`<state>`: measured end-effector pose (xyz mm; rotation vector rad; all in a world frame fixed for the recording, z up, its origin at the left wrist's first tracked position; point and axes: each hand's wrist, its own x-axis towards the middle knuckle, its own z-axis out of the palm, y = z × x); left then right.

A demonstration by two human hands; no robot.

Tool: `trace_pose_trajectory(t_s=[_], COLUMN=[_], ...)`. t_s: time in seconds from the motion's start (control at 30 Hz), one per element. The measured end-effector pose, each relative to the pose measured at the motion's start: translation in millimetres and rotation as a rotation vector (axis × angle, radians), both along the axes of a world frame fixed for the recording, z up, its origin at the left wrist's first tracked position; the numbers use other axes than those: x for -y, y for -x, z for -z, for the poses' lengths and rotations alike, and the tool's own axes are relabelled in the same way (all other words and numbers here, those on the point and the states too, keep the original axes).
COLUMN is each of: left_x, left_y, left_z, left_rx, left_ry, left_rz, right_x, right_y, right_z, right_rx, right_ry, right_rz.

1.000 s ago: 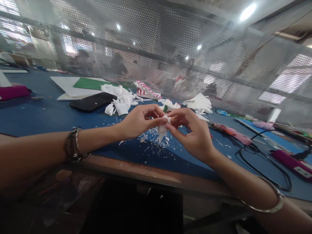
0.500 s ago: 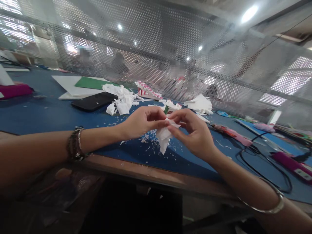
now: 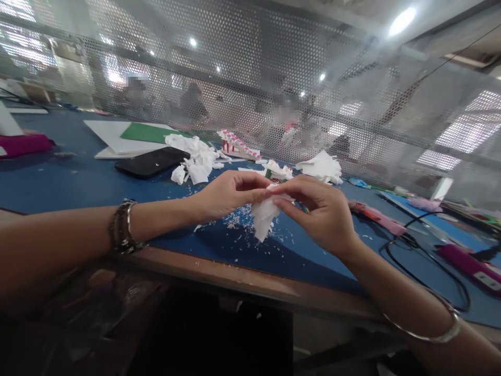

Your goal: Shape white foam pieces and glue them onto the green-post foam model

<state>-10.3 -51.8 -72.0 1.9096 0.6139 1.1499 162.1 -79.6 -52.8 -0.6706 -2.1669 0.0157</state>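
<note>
Both my hands meet above the blue table [image 3: 70, 188], pinching one small piece of white paper [image 3: 263, 218] that hangs down between them. My left hand [image 3: 227, 196] grips its upper left edge with thumb and fingertips closed. My right hand [image 3: 319, 214] grips the upper right edge, fingers curled over it. White paper scraps [image 3: 238, 219] lie scattered on the table just below the hands. A small white and green paper flower [image 3: 276, 171] sits right behind my fingers.
A black phone [image 3: 152, 161] lies at the back left beside a heap of white cuttings [image 3: 193, 156] and white and green sheets [image 3: 129, 134]. Folded white paper [image 3: 321, 166], a red-and-white piece [image 3: 238, 145], a black cable [image 3: 422, 261] and a pink tool [image 3: 467, 263] lie right. A perforated screen [image 3: 274, 78] backs the table.
The white paper has been spread wider between my hands and hangs lower. My right hand has turned over the top of it; both hands shifted slightly right.
</note>
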Motion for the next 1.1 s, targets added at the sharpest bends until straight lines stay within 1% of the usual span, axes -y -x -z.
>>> trace_pose_trajectory(t_s=[0.23, 0.37, 0.43, 0.5, 0.63, 0.73, 0.8, 0.9, 1.0, 1.1], left_x=[-0.6, -1.4, -1.9, -2.3, -2.3, -1.7, -1.6, -2.2, -2.4, -1.6], left_y=[1.3, 0.2, -0.3, -0.3, 0.2, -0.1, -0.3, 0.1, 1.0, 1.0], left_z=[1.4, 1.2, 1.2, 1.7, 3.4, 4.3, 4.7, 4.9, 4.9, 4.8], left_rx=[-0.076, -0.118, -0.129, -0.139, -0.166, -0.171, -0.172, -0.152, -0.125, -0.108], left_ry=[0.028, 0.02, 0.009, -0.01, -0.07, -0.092, -0.088, -0.082, -0.064, -0.061], left_rz=[0.001, -0.028, -0.038, -0.036, -0.027, -0.015, -0.007, -0.006, 0.003, 0.021], right_x=[-1.3, 1.7, 4.0, 5.3, 4.0, 1.6, 0.2, -1.2, -1.1, -0.4], right_y=[-4.1, -3.1, -1.9, -0.7, 1.0, 0.9, -0.4, -3.7, -6.3, -6.1], right_z=[-1.1, 0.3, 0.4, 0.1, -0.8, -1.7, -2.7, -5.1, -7.2, -7.2], right_rx=[0.279, 0.448, 0.511, 0.537, 0.553, 0.529, 0.491, 0.401, 0.341, 0.3], right_ry=[-0.362, -0.579, -0.664, -0.71, -0.668, -0.625, -0.553, -0.367, -0.209, -0.182], right_rz=[0.057, 0.137, 0.178, 0.206, 0.238, 0.21, 0.167, 0.097, 0.082, 0.083])
